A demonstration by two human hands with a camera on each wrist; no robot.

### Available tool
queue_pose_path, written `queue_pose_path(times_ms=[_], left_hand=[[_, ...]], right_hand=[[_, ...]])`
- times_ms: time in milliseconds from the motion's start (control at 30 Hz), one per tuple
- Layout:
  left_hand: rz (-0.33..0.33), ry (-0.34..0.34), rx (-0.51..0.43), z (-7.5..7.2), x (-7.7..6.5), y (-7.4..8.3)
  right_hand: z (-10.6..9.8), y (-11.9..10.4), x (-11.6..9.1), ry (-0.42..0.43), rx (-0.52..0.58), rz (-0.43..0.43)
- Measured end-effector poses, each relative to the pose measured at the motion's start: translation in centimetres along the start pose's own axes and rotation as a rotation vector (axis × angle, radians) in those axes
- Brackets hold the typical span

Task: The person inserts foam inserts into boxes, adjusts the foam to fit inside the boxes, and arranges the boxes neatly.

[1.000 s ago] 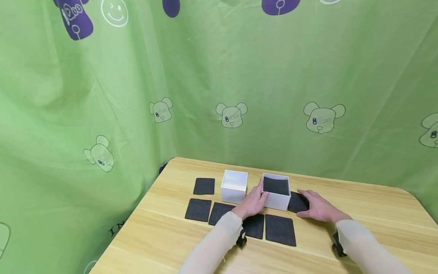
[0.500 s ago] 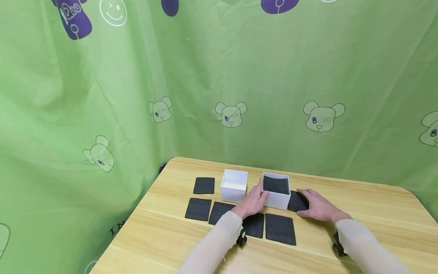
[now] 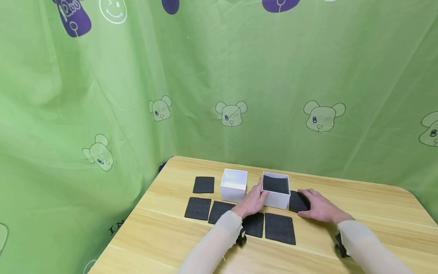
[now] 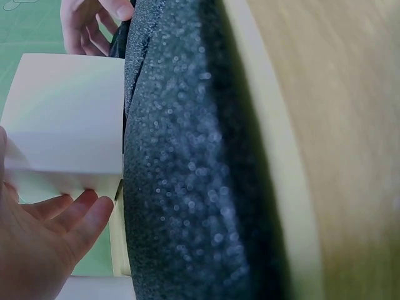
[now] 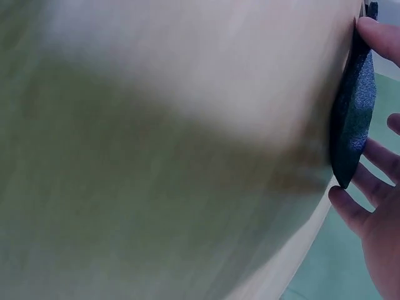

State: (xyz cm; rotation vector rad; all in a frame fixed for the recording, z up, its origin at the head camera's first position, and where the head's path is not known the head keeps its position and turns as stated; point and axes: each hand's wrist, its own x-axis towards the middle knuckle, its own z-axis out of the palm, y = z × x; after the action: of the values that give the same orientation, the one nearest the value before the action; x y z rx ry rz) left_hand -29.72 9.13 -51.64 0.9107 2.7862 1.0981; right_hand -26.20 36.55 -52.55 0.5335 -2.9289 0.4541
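My left hand (image 3: 251, 199) rests against the left side of the right-hand white box (image 3: 278, 201), its fingers extended along the wall and its thumb by the front corner. Inside that box lies a black square pad (image 3: 275, 185). On the box's other side, my right hand (image 3: 319, 205) pinches another black square pad (image 3: 298, 201) by opposite edges, thumb at the near edge and fingers at the far one. In the right wrist view this pad (image 5: 355, 115) looks bowed between thumb and fingers. The left wrist view shows fingertips (image 4: 94, 209) touching the box's side wall.
A second white box (image 3: 234, 192), with no lid, stands left of my left hand. Several black square pads lie flat on the wooden table (image 3: 154, 236), one of them (image 3: 280, 228) in front of the right-hand box. A green patterned curtain (image 3: 273, 68) hangs behind and at the left.
My right hand has shifted very slightly to the right with the pad, widening the gap to the box a little. My left hand has stayed against the box.
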Motion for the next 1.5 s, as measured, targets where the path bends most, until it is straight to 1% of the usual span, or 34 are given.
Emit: queue_pose_path(times_ms=[200,433,567,800,1000,1233,1367,1500], left_hand=[[0.007,-0.001,-0.009,-0.1,-0.1,0.2],[-0.009,0.000,-0.010,-0.1,-0.1,0.2],[-0.019,-0.005,-0.021,-0.1,-0.1,0.1],[-0.024,-0.007,-0.017,-0.1,0.0,0.0],[-0.037,-0.015,-0.011,-0.2,-0.1,0.2],[-0.037,-0.019,-0.012,-0.3,-0.1,0.2],[-0.033,-0.015,-0.010,-0.2,-0.1,0.3],[-0.030,-0.014,-0.011,-0.2,-0.3,0.4]], right_hand=[[-0.3,0.1,-0.3,0.007,-0.009,-0.002],[-0.5,0.3,-0.6,0.028,-0.009,-0.003],[-0.6,0.4,-0.7,0.026,-0.023,0.011],[-1.4,0.1,-0.6,0.020,0.001,0.032],[-2.9,-0.2,-0.2,0.074,0.006,0.002],[-4.9,-1.6,0.5,0.083,0.010,-0.032],[-5.5,-2.1,0.7,0.094,0.003,-0.054],[-5.5,-2.3,0.7,0.112,-0.012,-0.071]])
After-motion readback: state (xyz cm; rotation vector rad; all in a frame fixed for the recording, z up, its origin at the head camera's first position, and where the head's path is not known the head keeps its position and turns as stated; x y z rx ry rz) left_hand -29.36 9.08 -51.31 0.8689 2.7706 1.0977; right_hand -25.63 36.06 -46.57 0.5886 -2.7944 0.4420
